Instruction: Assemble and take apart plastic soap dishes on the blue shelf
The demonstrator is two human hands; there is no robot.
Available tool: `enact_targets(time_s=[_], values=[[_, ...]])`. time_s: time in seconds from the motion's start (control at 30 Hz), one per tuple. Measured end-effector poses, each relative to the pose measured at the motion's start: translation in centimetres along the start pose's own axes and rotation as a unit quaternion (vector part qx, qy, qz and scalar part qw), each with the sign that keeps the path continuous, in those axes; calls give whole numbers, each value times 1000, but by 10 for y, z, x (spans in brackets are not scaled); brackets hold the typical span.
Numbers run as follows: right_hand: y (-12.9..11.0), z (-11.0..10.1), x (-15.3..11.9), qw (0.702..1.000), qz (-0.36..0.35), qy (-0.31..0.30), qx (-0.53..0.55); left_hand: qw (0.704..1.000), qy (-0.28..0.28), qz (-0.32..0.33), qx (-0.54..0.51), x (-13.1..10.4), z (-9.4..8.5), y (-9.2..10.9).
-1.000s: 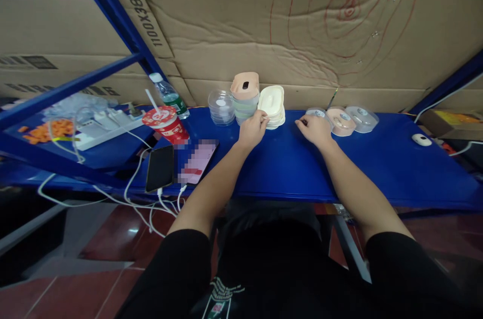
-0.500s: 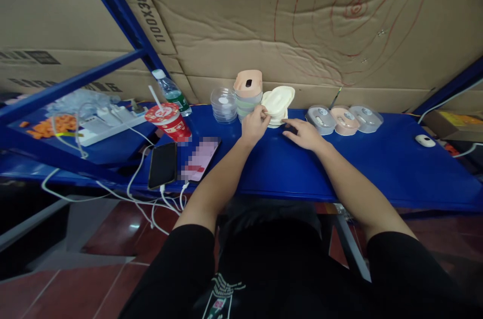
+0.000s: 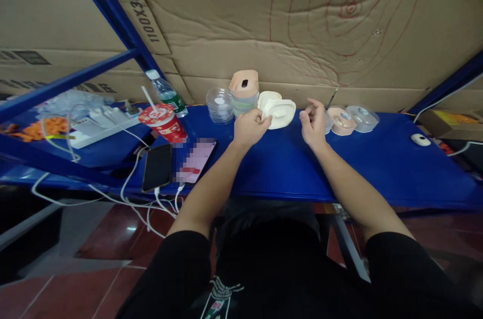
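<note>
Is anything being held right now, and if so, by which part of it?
Yes: the left hand holds a cream lid-like piece by its near left edge, thumb on top.

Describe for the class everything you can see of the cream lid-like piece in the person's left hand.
The cream lid-like piece is a shallow, rounded oblong with a smooth rim and a raised oval in its middle; it looks like moulded plastic. It is tilted, its broad face towards the camera, in front of similar cream pieces that it partly hides. The left hand pinches its near left end. The right hand is beside it, not touching. Finer markings are too small to make out.
</note>
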State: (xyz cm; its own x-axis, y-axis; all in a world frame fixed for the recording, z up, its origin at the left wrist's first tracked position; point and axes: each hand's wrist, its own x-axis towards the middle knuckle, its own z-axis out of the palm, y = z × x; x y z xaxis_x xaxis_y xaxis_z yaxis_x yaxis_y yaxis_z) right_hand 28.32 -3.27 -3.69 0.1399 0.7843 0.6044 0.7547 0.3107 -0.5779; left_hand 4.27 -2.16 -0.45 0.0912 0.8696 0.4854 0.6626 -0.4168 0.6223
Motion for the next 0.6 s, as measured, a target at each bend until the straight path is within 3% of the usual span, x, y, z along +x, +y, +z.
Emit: enact_targets(time_s=[0.1,0.17,0.33,0.4,0.47,0.53,0.6], values=[[1,0,0,999,-26,-24,-4,998,-53,-8,14,2,-5,0],[0,2,0,996,-48,-70,-15,992,-122,-2,44,4,-6,-4],[-5,9,-4,966,-85,-233,-66,918,-378,-31,118,7,-6,-19],[-5,11,-6,944,-98,-306,-81,903,-408,-38,132,7,-7,-22],[-4,13,-6,924,-111,-354,-88,926,-345,-32,148,8,-9,-22],[-2,14,-6,916,-123,-372,-86,970,-201,-22,136,10,-10,-22],[-2,14,-6,914,-130,-376,-74,995,-37,-2,91,12,-11,-23]])
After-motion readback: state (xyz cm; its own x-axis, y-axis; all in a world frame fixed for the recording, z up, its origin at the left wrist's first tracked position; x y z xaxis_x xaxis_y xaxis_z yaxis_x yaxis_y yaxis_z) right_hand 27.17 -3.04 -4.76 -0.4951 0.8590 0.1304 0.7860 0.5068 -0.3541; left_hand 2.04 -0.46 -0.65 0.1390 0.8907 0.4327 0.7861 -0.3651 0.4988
